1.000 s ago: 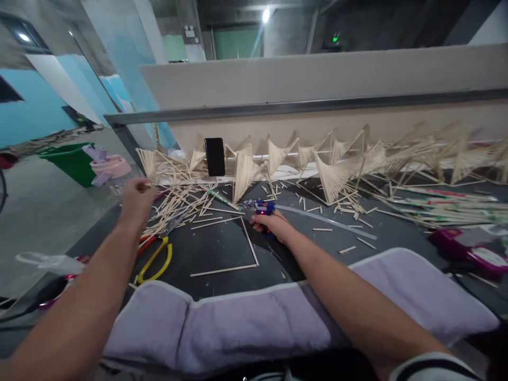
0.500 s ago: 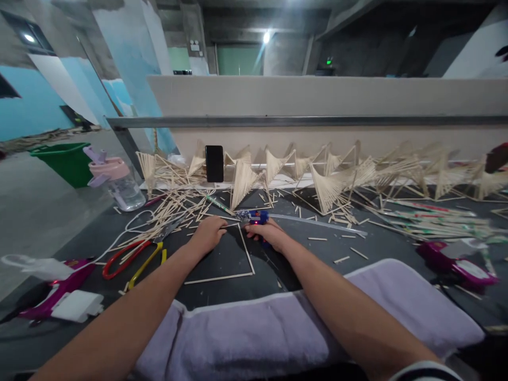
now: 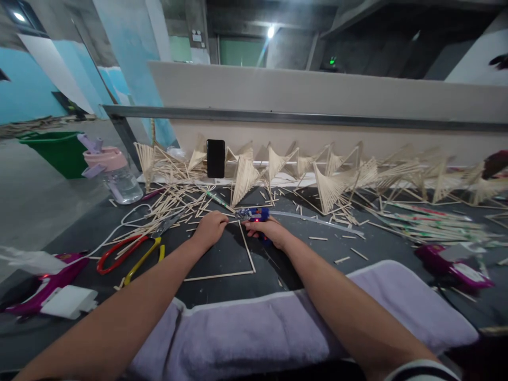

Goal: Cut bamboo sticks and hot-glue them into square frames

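Note:
My right hand [image 3: 268,230] is wrapped round a blue hot glue gun [image 3: 257,214], whose nozzle points left and whose red light is lit. From its back a long clear glue stick [image 3: 317,218] runs off to the right. Facing it, my left hand [image 3: 212,227] pinches a thin wooden stick [image 3: 233,222] near the nozzle; much of that stick is hidden. Below, a wooden stick [image 3: 248,248] slants down and meets another stick [image 3: 218,277] at a corner, the two lying on the dark tabletop [image 3: 222,293].
Red-and-yellow-handled scissors [image 3: 145,254], a water bottle [image 3: 119,177] and a power strip [image 3: 51,286] lie to the left. Behind stand a phone [image 3: 215,159] and several twisted stick models [image 3: 329,188]. A lilac towel [image 3: 254,333] covers the front edge; another magenta power strip [image 3: 452,267] sits right.
The view has shifted slightly. My left fingers have drawn closer together on the stick by the nozzle. The glue gun stays almost in place.

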`<state>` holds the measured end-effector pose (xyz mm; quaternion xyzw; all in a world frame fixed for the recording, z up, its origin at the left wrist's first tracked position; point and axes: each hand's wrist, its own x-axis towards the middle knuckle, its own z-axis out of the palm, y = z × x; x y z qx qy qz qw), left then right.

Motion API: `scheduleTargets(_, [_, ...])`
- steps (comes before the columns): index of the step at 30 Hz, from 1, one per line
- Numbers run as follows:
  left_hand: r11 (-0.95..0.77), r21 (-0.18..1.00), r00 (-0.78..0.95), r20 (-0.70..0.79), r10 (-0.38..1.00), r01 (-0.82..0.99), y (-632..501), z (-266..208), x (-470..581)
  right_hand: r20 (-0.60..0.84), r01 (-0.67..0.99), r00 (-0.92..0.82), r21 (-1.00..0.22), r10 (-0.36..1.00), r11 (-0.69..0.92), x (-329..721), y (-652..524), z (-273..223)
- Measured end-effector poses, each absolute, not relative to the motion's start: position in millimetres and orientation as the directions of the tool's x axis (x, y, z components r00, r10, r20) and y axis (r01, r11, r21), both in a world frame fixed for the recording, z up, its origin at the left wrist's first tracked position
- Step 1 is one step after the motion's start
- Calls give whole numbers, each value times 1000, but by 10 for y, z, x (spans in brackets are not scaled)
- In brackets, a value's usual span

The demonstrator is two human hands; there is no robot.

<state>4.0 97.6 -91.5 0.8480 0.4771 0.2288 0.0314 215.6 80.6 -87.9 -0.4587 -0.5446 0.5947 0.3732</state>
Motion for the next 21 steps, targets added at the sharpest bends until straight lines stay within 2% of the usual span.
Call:
scheduleTargets(5, [-575, 279, 452, 398, 798, 769, 986, -920, 26, -145, 29, -244, -989, 959, -142, 2141, 788, -864])
scheduleTargets(9, [-630, 259, 482, 458, 747, 732, 1007, -947, -38, -139, -22, -281, -988, 950, -151, 2109, 789, -837])
scheduleTargets(13, [-655, 257, 478, 507, 717, 710, 1141, -1048, -98, -199, -23, -288, -976, 937, -214, 2085, 909, -764])
scheduleTargets(16, [-654, 241, 461, 540, 704, 717, 1206, -1101, -114, -240, 82, -263, -971, 934, -226, 2032, 990, -706])
scheduleTargets(18, [-648, 225, 451, 555, 699, 727, 1199, -1108, -117, -261, 182, -186, -957, 947, -227, 1963, 1011, -716])
scheduleTargets(21, [-649, 201, 456, 563, 689, 734, 1150, -1092, -113, -214, 287, -22, -937, 977, -199, 1824, 1006, -811])
